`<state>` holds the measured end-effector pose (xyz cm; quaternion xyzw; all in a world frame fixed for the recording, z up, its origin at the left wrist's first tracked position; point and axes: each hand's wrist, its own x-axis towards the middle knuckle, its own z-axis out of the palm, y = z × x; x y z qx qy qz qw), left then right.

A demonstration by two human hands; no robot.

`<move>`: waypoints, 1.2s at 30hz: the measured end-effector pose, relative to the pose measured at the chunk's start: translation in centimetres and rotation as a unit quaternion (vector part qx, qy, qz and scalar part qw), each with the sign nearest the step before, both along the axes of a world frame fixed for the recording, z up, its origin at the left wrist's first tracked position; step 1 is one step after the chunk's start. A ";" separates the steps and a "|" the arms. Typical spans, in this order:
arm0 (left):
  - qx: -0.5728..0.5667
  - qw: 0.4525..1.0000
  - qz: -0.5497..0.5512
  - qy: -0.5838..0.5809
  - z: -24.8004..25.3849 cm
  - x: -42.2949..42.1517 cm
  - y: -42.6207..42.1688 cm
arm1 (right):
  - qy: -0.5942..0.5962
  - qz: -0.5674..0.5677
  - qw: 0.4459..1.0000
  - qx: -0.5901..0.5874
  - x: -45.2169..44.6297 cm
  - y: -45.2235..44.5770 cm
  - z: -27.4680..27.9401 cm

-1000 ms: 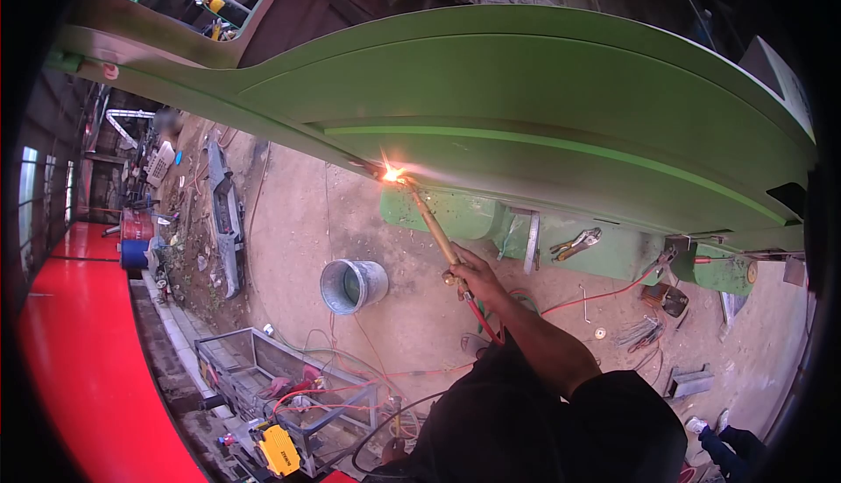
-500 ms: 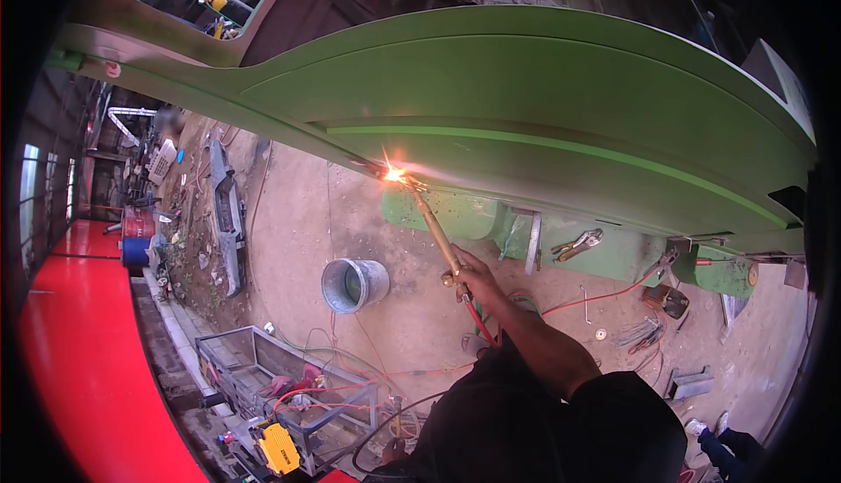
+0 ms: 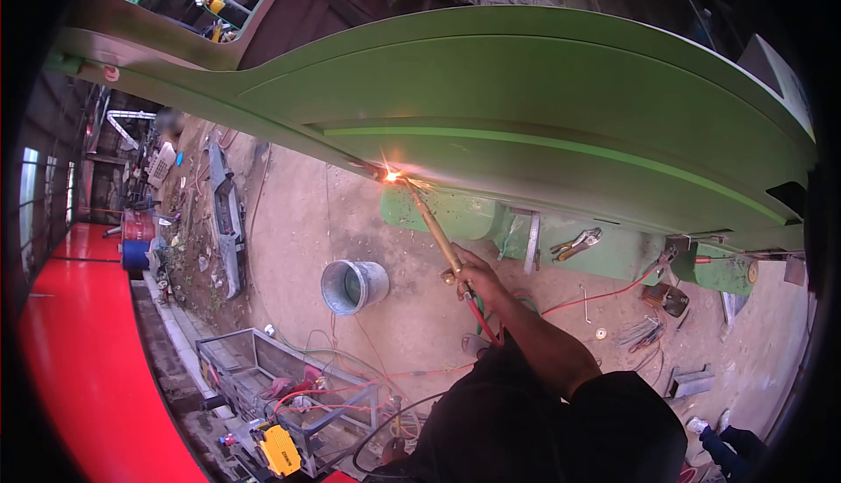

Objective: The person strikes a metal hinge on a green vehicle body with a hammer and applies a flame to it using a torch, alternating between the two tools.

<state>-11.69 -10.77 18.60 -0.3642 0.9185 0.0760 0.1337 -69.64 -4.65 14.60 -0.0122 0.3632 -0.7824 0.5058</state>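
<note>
My right hand (image 3: 477, 278) is closed around the handle of a brass gas torch (image 3: 431, 223), with a red hose running back from its rear end. The torch tip meets the lower edge of a large green metal panel (image 3: 526, 89). A bright orange flame with sparks (image 3: 393, 176) glows at that edge and hides the exact contact point. My left hand cannot be made out; a small shape beside my dark clothing at the bottom is too unclear to name.
A metal bucket (image 3: 355, 288) stands on the concrete floor. Locking pliers (image 3: 576, 245) lie on a lower green piece. Hoses cross the ground near a metal frame cart (image 3: 289, 378) and a yellow box (image 3: 279, 450). Another person's legs (image 3: 731, 448) show at lower right.
The torch tip and flame have shifted very slightly left and down along the panel edge. My right hand keeps its grip on the torch.
</note>
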 end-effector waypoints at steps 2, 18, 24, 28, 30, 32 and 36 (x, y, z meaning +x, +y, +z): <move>-0.034 0.998 0.012 0.060 -0.4 0.2 0.4 | -0.010 -0.008 1.000 0.012 0.0 -0.2 0.2; -0.050 0.998 -0.015 0.032 -2.2 2.0 -0.3 | -0.003 -0.005 0.999 0.043 -0.5 0.2 0.6; -0.042 0.998 -0.011 0.055 0.6 -1.1 0.3 | 0.019 -0.008 0.999 0.048 -0.2 0.0 0.5; -0.067 0.995 0.023 0.064 -1.4 0.6 0.2 | 0.018 -0.011 0.999 0.046 0.0 -0.2 0.5; -0.075 0.994 0.037 0.071 -1.9 1.1 0.1 | 0.023 -0.011 0.999 0.047 0.1 -0.2 0.5; -0.069 0.995 0.027 0.061 -0.8 0.0 0.5 | 0.021 -0.011 0.999 0.037 0.1 -0.1 0.2; -0.068 0.992 -0.014 0.107 -0.9 0.4 0.2 | -0.022 -0.008 1.000 -0.001 -0.3 0.2 0.3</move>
